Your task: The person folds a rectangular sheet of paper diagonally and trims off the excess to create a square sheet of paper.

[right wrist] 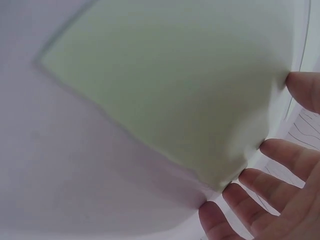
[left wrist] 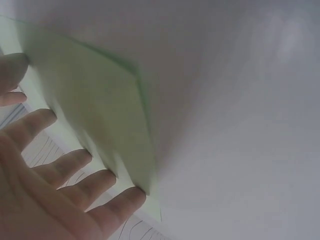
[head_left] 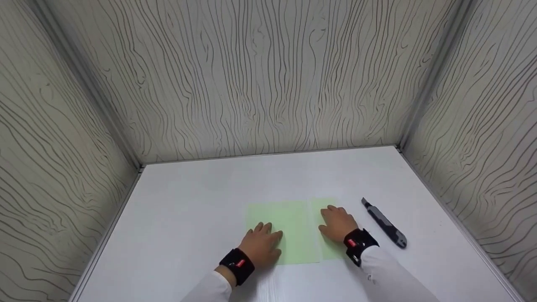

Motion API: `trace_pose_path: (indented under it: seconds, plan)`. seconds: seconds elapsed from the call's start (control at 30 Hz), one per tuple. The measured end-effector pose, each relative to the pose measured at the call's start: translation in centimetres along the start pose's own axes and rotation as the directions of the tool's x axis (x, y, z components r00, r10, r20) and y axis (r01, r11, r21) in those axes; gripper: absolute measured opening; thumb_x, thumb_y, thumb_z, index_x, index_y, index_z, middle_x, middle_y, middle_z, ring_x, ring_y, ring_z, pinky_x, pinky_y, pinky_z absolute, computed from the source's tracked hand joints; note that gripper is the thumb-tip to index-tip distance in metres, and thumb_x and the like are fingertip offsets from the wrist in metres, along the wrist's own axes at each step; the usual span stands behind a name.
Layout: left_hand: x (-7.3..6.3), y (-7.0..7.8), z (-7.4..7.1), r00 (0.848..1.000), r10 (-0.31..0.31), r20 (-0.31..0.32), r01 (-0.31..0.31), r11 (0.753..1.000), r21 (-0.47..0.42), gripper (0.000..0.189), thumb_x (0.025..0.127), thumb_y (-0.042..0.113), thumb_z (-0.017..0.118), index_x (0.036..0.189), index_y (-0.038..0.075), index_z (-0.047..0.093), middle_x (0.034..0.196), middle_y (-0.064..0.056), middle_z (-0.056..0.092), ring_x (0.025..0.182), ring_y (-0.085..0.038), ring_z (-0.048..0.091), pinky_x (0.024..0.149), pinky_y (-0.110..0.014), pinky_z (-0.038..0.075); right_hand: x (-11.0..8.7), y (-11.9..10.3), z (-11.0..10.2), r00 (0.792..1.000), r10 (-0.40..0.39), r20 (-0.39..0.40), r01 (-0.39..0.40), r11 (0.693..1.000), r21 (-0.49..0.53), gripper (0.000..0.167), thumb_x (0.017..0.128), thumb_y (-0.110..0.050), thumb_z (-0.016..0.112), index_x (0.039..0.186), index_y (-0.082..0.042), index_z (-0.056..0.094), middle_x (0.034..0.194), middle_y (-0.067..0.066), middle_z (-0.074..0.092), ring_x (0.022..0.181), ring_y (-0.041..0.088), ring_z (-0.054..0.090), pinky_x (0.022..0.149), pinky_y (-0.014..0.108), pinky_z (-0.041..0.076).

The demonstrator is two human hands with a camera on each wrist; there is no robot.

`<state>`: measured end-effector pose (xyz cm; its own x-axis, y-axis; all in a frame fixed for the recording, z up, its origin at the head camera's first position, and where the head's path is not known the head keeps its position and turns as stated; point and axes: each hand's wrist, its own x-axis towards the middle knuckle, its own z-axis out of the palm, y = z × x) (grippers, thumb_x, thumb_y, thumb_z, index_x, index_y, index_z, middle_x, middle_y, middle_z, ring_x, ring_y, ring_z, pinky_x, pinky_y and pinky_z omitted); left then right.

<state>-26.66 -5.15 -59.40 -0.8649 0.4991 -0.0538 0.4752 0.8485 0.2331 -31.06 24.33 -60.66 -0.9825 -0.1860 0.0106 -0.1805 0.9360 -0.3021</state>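
Note:
Two pieces of pale green paper lie flat on the white table, a narrow gap running between them. My left hand (head_left: 261, 246) rests with spread fingers on the lower left of the wider green sheet (head_left: 293, 235). In the left wrist view, its fingertips (left wrist: 132, 197) touch that sheet's surface. My right hand (head_left: 338, 223) lies over the narrower green strip (head_left: 331, 251), fingers spread. The right wrist view shows fingertips (right wrist: 250, 175) on the strip and one at the table beside its edge. Neither hand grips anything.
A grey and black utility knife (head_left: 385, 223) lies to the right of my right hand, its blade end pointing away. Wood-patterned panels (head_left: 268, 84) stand behind and on both sides of the white table (head_left: 188, 201).

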Motion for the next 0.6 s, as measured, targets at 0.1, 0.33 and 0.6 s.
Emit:
trace_pose_path:
  seconds: [0.1,0.33,0.6]
  plan:
    - [0.07,0.03,0.05,1.0,-0.003,0.008,0.003,1.0,-0.002,0.052,0.102,0.04,0.07,0.152,0.024,0.064,0.16,-0.018,0.058,0.151,-0.047,0.052,0.118,-0.069,0.047,-0.03,-0.03,0.02,1.0,0.006,-0.006,-0.006,1.0,0.007,0.054,0.098,-0.024,0.075,0.142,0.004,0.065,0.152,0.032,0.06,0.141,0.055,0.055,0.11,0.074,0.048]
    - [0.43,-0.1,0.33,1.0,0.003,-0.005,-0.003,1.0,0.028,0.052,0.101,0.041,0.071,0.151,0.025,0.065,0.159,-0.017,0.059,0.149,-0.046,0.054,0.116,-0.068,0.049,-0.02,-0.18,-0.05,1.0,0.025,-0.01,-0.025,0.999,0.025,0.054,0.098,-0.025,0.075,0.143,0.004,0.065,0.154,0.032,0.059,0.142,0.056,0.054,0.112,0.074,0.047]
    - [0.27,-0.09,0.46,1.0,0.012,-0.021,-0.012,1.0,0.015,0.048,0.103,0.038,0.069,0.15,0.025,0.066,0.156,-0.017,0.061,0.147,-0.046,0.056,0.115,-0.068,0.05,-0.26,-0.22,-0.01,1.0,0.021,-0.023,-0.02,0.998,0.06,0.055,0.098,-0.022,0.075,0.145,0.005,0.063,0.155,0.033,0.058,0.144,0.057,0.053,0.113,0.075,0.046]
